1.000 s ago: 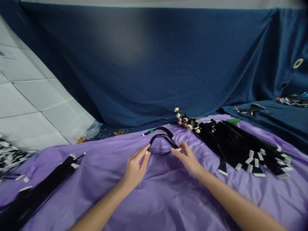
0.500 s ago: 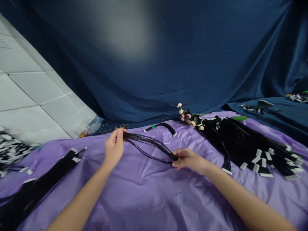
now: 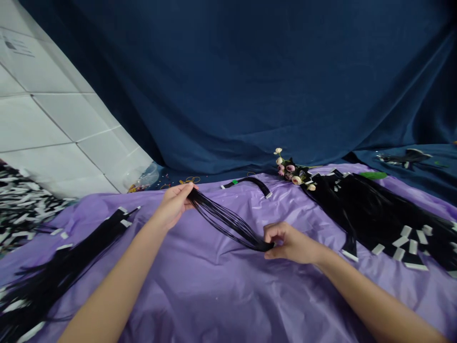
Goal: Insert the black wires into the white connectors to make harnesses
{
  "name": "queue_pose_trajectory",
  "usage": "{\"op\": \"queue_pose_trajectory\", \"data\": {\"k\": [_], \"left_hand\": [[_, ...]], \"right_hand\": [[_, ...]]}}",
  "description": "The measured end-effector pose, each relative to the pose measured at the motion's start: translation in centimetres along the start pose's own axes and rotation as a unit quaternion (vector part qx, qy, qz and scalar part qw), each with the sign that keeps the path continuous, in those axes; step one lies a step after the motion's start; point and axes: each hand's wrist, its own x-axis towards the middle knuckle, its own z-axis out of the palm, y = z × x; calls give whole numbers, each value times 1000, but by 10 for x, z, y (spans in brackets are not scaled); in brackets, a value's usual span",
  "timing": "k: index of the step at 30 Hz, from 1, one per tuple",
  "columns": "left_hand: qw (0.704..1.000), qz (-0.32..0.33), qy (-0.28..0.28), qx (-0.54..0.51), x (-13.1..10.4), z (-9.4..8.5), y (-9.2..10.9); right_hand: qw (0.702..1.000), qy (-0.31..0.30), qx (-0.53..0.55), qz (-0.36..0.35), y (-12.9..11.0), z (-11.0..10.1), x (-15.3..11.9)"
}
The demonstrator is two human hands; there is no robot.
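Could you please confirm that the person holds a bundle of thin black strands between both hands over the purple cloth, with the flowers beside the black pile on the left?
Not quite: the flowers lie beside the black pile on the right, as the head view shows. The left hand and right hand do hold the bundle over the purple cloth.

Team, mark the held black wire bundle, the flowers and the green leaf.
Black wire bundle (image 3: 233, 222): head view, strands midway along its length.
Flowers (image 3: 290, 168): head view, a pink bloom mid-bunch.
Green leaf (image 3: 373, 175): head view, middle of the blade.
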Motion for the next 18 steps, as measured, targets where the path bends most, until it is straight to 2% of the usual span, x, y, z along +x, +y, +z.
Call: {"op": "queue_pose_trajectory", "data": {"k": [4, 13, 16, 18], "left_hand": [[1000, 1, -9, -18, 0, 1, 0], [995, 82, 26, -53, -13, 13, 13], [993, 70, 45, -88, -14, 13, 18], [993, 32, 55, -100, -16, 12, 24]], "right_hand": [[1000, -5, -9, -18, -4, -1, -2], [998, -17, 44, 31, 11, 14, 2], [999, -29, 16, 32, 13, 18, 1], [999, -9, -22, 23, 10, 19, -2]]}}
